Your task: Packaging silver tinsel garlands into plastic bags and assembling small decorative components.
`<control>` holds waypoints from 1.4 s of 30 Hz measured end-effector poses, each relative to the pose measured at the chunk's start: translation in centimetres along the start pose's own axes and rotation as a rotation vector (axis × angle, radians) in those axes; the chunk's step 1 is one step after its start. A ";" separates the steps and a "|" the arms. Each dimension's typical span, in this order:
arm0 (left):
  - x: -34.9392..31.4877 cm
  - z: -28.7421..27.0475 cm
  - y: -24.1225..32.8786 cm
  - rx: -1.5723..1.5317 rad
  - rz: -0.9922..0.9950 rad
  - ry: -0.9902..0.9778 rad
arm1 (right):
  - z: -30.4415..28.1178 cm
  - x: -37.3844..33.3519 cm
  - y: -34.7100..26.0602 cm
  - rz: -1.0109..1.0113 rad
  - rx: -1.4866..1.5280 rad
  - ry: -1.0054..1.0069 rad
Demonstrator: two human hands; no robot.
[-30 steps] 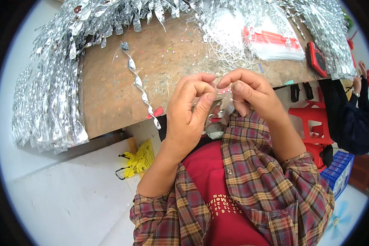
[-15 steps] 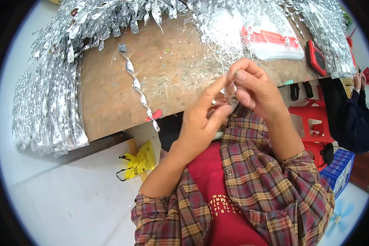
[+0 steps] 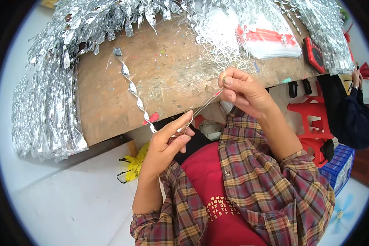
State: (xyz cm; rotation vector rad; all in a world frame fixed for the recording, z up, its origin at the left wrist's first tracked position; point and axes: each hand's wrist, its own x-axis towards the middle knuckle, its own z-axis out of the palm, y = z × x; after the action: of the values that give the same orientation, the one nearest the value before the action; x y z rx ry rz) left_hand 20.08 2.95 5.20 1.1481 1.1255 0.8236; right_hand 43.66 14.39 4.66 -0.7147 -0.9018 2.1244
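Observation:
A thin pale string (image 3: 204, 105) runs taut and slanting between my two hands, just off the table's front edge. My right hand (image 3: 250, 92) pinches its upper end between thumb and forefinger, and a small red piece (image 3: 218, 93) sits on the string beside these fingertips. Lower and to the left, my left hand (image 3: 164, 143) has the other end looped about its fingers, the forefinger stretched along it. On the wooden table (image 3: 98, 98), left of the hands, lies a twisted silver foil strip (image 3: 132, 87) with a blue-grey tip at its far end.
Silver foil strips (image 3: 49, 102) hang in thick bundles at the left, with more (image 3: 315, 24) at far right. White string (image 3: 225, 45) lies heaped beside clear bags with a red band (image 3: 270, 37). A red device (image 3: 314, 55), red stool (image 3: 311, 117), blue crate (image 3: 337, 168) and another person (image 3: 354, 117) are on the right.
My hands have drawn apart: the left moved down and left, the right slightly up. The string between them is now stretched out and plainly visible.

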 end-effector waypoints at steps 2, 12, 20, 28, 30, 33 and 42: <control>-0.6 -0.4 -0.7 -0.038 -0.017 -0.008 | 0.2 0.1 0.1 0.031 0.022 0.011; -1.8 -0.4 -2.0 -0.115 -0.141 -0.094 | 0.6 0.3 0.7 0.053 -0.009 0.005; 2.5 2.1 -1.9 -0.494 0.018 -0.162 | 2.1 -0.3 1.8 0.184 -0.039 -0.124; 3.5 4.2 -0.3 -0.057 0.122 0.243 | 1.7 -1.3 0.2 0.072 -0.431 0.022; 3.6 4.3 -0.2 -0.054 0.113 0.272 | 1.6 -1.3 0.5 0.029 -0.521 0.068; 3.8 4.3 -0.3 0.033 0.118 0.307 | 1.5 -1.2 1.2 -0.635 -1.176 0.204; 3.9 5.2 0.1 -0.021 0.187 0.359 | 2.2 -1.5 1.3 -0.724 -1.549 0.036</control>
State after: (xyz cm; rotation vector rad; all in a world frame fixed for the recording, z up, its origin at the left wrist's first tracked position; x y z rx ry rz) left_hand 26.11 5.25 4.42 1.1264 1.3100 1.2199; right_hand 42.52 11.70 5.26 -0.8593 -2.3056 0.4831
